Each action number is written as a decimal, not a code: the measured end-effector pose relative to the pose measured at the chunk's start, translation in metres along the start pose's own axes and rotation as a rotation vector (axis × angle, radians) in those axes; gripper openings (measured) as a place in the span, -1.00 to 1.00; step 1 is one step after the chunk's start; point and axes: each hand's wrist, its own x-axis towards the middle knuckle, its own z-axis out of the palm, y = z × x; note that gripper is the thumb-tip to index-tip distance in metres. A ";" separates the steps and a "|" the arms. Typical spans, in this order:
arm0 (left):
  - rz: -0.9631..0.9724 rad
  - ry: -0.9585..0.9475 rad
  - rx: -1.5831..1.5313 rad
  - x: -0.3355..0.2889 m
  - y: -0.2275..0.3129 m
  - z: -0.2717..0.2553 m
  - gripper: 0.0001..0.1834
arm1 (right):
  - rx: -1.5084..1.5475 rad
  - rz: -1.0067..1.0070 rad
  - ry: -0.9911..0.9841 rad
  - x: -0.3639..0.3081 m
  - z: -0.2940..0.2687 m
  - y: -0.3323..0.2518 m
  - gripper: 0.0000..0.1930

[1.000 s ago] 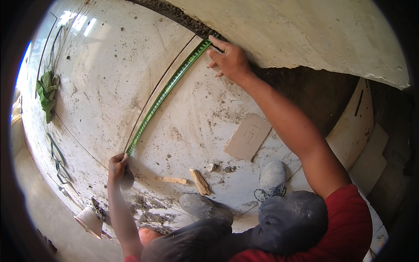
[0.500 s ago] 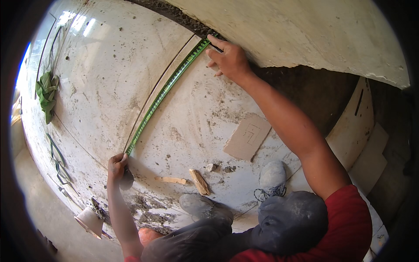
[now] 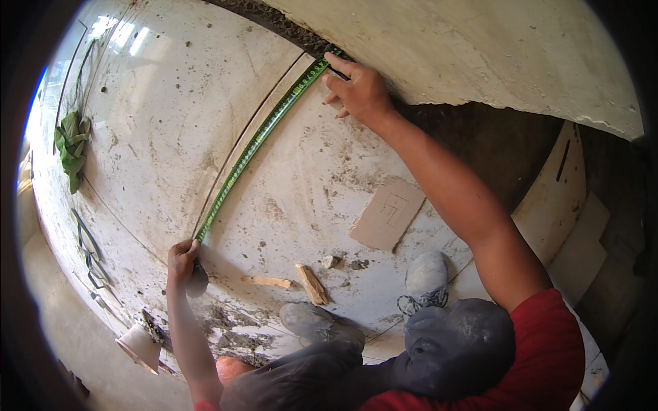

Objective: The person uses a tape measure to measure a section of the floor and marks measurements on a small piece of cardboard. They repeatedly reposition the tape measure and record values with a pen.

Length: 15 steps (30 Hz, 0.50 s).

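Observation:
A green tape measure [image 3: 250, 149] is pulled out over the pale, dirt-specked floor tiles, close alongside a dark joint between them. My right hand [image 3: 362, 94] presses its far end near the foot of the wall, index finger and thumb on it and the other fingers partly curled. At the near left, my left hand [image 3: 182, 262] is closed around the tape by its dark, round case [image 3: 197, 281], which the fingers partly hide. To the right of the tape lies a torn piece of cardboard [image 3: 388, 214] with a pencil-drawn angular outline.
Two wood scraps [image 3: 312, 284] and a small stone [image 3: 331, 262] lie before my shoes [image 3: 426, 274]. A rough plastered wall [image 3: 480, 55] rises at the far right above a dark gap. Farther left are a green cloth [image 3: 72, 147], dark-rimmed glasses [image 3: 89, 250] and a whitish cup-like container [image 3: 142, 344].
Almost nothing differs. The whole view has shifted very slightly, and both hands keep their places on the tape measure.

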 end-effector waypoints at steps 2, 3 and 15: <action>0.002 0.005 0.022 0.001 -0.001 0.000 -0.60 | 0.005 -0.010 0.004 0.000 0.000 -0.001 -0.46; -0.005 0.009 0.027 0.000 -0.001 0.000 -0.60 | 0.000 -0.003 0.000 -0.001 0.000 -0.001 -0.46; -0.026 -0.007 0.042 0.000 0.002 -0.001 -0.61 | -0.053 0.018 0.007 -0.001 0.001 -0.008 -0.47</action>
